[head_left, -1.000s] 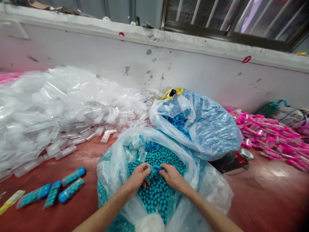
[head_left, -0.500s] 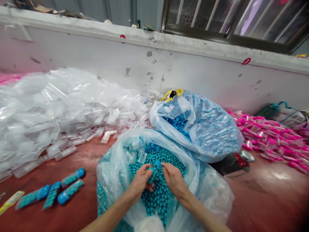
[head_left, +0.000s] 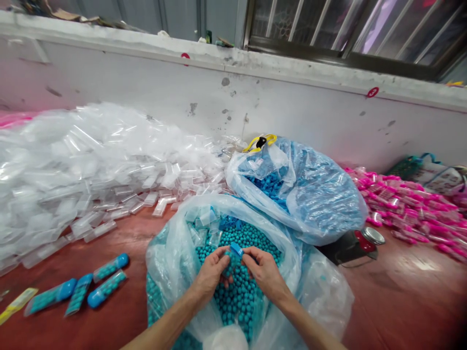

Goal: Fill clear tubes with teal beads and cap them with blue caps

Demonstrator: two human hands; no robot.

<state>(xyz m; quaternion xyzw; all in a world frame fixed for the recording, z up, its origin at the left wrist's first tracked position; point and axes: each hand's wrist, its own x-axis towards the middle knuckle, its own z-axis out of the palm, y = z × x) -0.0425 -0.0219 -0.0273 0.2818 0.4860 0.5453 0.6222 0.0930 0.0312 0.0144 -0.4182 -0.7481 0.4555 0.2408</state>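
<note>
Fingers of the left hand (head_left: 213, 270) curl around a small clear tube (head_left: 230, 260) filled with teal balls, while the fingers of the right hand (head_left: 264, 272) pinch the blue cap (head_left: 236, 250) at the tube's upper end; both hands hover just above the heap of teal balls (head_left: 237, 291) inside the open clear bag (head_left: 175, 253), which serves as the landmark. Far to the left of that bag lies a yellow strip (head_left: 16, 305) on the red floor (head_left: 120, 311), and between it and the bag rest four filled tubes with blue caps (head_left: 78, 291), lying flat and close together. Behind and left of the bag spreads a large heap of empty clear tubes (head_left: 83, 165), reaching the white wall (head_left: 292, 107). Just behind the bag, touching it on its right, sits a second bag of blue caps (head_left: 302, 189) with a yellow handle (head_left: 260, 141) at its top. Right of the open bag, near its edge, lies a dark tool with a round metal lid (head_left: 371, 235). Farther right, along the wall, stretches a pile of pink tubes (head_left: 408, 209).
</note>
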